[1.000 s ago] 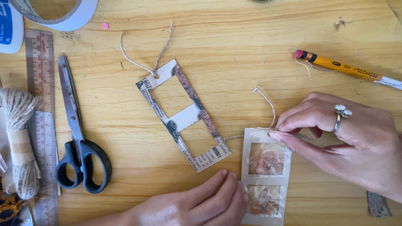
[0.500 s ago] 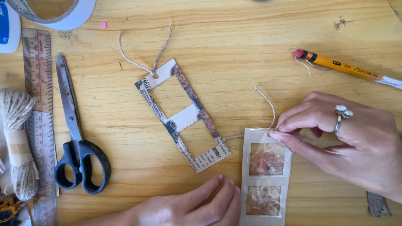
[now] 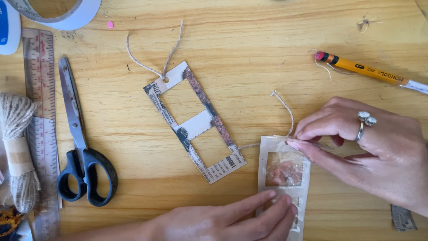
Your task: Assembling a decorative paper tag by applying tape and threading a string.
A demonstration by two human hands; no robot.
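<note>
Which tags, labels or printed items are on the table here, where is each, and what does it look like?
Newsprint tag: table centre, slanted rectangular frame with two windows, black, white and brown, twine loop on top.
Pale tag: lower centre-right, cream rectangle with windows showing pinkish filling; left hand presses it, right hand pinches its twine.
Printed scrap: bottom right, small, grey.
Bottle: top-left edge, white with blue label.
</note>
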